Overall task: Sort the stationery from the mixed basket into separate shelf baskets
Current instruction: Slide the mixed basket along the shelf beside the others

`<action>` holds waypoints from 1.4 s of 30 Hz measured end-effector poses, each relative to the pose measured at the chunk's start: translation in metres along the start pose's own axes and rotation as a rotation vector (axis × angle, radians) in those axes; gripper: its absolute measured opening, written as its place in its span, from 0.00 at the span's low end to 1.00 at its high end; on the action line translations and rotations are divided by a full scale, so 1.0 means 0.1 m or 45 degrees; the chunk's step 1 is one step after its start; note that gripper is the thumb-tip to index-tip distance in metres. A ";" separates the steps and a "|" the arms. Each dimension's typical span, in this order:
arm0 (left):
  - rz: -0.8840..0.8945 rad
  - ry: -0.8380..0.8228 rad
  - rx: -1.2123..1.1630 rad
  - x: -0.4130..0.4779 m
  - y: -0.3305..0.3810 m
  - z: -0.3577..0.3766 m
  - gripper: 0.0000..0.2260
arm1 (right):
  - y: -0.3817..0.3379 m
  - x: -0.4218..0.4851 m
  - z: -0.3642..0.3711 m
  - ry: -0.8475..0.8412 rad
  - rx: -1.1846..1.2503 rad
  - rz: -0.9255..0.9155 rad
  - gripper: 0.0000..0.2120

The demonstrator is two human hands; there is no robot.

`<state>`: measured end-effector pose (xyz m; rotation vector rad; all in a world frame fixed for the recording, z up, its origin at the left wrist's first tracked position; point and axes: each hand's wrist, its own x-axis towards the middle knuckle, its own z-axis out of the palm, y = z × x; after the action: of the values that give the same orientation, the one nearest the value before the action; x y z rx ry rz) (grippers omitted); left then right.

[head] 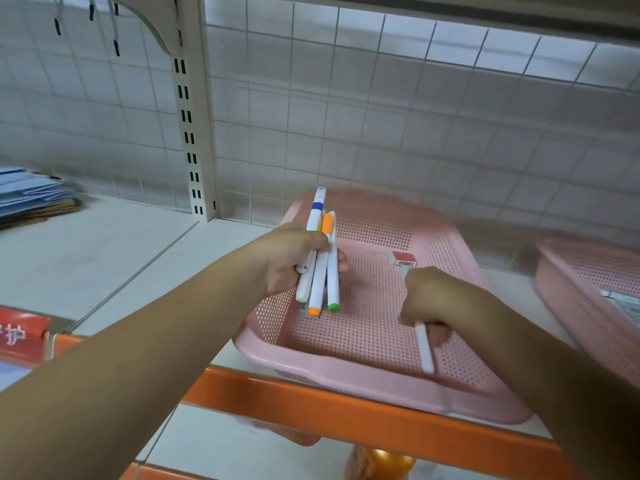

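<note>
Pink basket [311, 367] — front rim at orange shelf-edge [346, 414].

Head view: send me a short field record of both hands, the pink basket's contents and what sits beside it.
left hand: grips three white markers above the pink basket
marker tips: orange, green, one yellowish; one marker has a blue band
right hand: grips a white pen low over the basket floor
basket contents: one small red-and-white eraser on the floor
support: white shelf
to the right: second pink basket, partly out of frame
to the left: stack of blue folders
</note>
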<state>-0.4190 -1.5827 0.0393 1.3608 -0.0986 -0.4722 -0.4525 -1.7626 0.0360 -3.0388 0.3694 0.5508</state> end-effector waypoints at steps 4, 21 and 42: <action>0.001 -0.030 -0.064 0.00 0.01 -0.02 0.07 | -0.02 -0.02 0.03 -0.256 0.199 -0.020 0.13; 0.105 -0.181 -0.007 0.02 0.01 0.00 0.11 | -0.22 0.00 0.01 0.242 1.546 -0.707 0.06; 0.182 0.079 0.099 0.10 -0.05 -0.03 0.06 | -0.20 0.05 0.08 1.005 0.226 -0.784 0.17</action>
<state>-0.4102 -1.5843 0.0317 1.4321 -0.1634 -0.3089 -0.4453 -1.7434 0.0267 -2.8130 -0.4819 -0.6757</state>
